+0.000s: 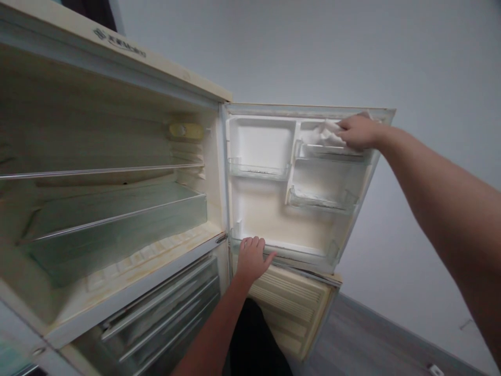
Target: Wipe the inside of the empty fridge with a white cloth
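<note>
Fridge [178, 74] standing open, person in front, both hands on the door side. Right hand [360, 133]: closed round a crumpled white cloth [327, 133], could be paper, can't tell. Cloth is at the top of the upper door [260, 209], inner face, just above the upper right rack [324, 152]; part of it pokes up behind the hand. Arm stretched out.

Left hand [253, 258]: low on the same door, fingers side by side over the front edge of the bottom rack [301, 255], thumb spread wide, no loose item in it. How hard it presses, can't tell.

Other racks, all see-through: left rack [258, 171] with small dark print, lower right rack [323, 201] under the upper one. Lower door [291, 300], ribbed inside, also swung out below.

Cabinet side: glass shelf [117, 171], clear drawer [117, 230] sitting tilted beneath, yellowish cover [186, 130] on the inner wall. Stains along the cabinet bottom. Dark-clothed leg [254, 342] between cabinet and lower door.
</note>
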Demonstrator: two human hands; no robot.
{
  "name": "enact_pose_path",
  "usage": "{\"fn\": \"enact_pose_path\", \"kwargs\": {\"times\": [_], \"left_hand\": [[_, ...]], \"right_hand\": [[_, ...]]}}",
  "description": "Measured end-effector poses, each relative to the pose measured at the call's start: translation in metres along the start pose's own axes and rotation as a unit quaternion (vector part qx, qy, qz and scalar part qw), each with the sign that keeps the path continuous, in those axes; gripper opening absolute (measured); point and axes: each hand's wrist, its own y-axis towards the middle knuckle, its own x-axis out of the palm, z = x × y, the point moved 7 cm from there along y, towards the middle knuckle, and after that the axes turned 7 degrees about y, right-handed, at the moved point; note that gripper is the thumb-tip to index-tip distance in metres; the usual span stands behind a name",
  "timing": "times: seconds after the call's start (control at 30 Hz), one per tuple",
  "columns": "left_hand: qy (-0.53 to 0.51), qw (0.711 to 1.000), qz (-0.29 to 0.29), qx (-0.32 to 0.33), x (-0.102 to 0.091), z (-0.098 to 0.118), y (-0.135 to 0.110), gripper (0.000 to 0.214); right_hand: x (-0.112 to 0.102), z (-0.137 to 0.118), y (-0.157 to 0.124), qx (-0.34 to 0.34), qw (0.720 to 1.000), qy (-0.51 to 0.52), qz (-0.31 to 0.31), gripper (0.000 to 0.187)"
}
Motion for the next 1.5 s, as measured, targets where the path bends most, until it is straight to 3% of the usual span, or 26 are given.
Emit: {"fn": "enact_pose_path", "kwargs": {"times": [0.1,0.17,0.27,0.37,0.47,0.6,0.7,0.77,0.83,0.97,1.13,1.27,1.4,1.5], "left_hand": [[-0.001,1.0,-0.004,0.005,-0.002,0.0,-0.002,0.035],[-0.006,1.0,-0.004,0.007,-0.004,-0.001,-0.003,0.034],[-0.018,1.0,-0.001,0.013,-0.006,-0.003,-0.006,0.032],[-0.034,0.999,-0.002,0.013,-0.007,-0.007,-0.007,0.031],[-0.038,0.999,-0.006,0.012,-0.008,-0.01,-0.008,0.032],[-0.028,0.999,-0.011,0.016,-0.008,-0.01,-0.009,0.032],[-0.017,1.0,-0.016,0.014,-0.007,-0.011,-0.009,0.033],[-0.013,1.0,-0.02,0.019,-0.006,-0.011,-0.009,0.034],[-0.014,0.999,-0.022,0.022,-0.005,-0.012,-0.009,0.034],[-0.02,0.999,-0.02,0.024,-0.004,-0.013,-0.009,0.035],[-0.025,0.999,-0.019,0.022,-0.005,-0.011,-0.009,0.035],[-0.027,0.999,-0.015,0.021,-0.007,-0.008,-0.008,0.035],[-0.021,1.0,-0.015,0.019,-0.007,-0.008,-0.009,0.035],[-0.022,0.999,-0.011,0.022,-0.006,-0.01,-0.009,0.035]], "right_hand": [[-0.021,-0.028,-0.042,0.022,0.981,0.043,0.19,0.04],[-0.017,-0.062,-0.074,-0.029,0.966,0.006,0.256,0.035],[0.033,-0.104,-0.105,-0.139,0.979,-0.022,0.146,0.028],[0.082,-0.118,-0.12,-0.193,0.979,-0.016,0.06,0.026],[0.106,-0.127,-0.127,-0.246,0.966,-0.016,0.082,0.024],[0.127,-0.158,-0.146,-0.363,0.923,-0.037,0.122,0.022],[0.143,-0.174,-0.155,-0.393,0.91,-0.045,0.126,0.033],[0.147,-0.174,-0.156,-0.385,0.912,-0.037,0.136,0.039],[0.144,-0.164,-0.154,-0.354,0.921,-0.034,0.16,0.034],[0.136,-0.126,-0.157,-0.231,0.953,-0.067,0.182,0.046],[0.13,-0.071,-0.186,-0.152,0.967,-0.131,0.155,0.045],[0.125,-0.035,-0.199,-0.163,0.968,-0.132,0.137,0.042],[0.128,-0.027,-0.201,-0.175,0.971,-0.063,0.152,0.054],[0.127,-0.041,-0.212,-0.096,0.965,0.04,0.241,0.059]]}}
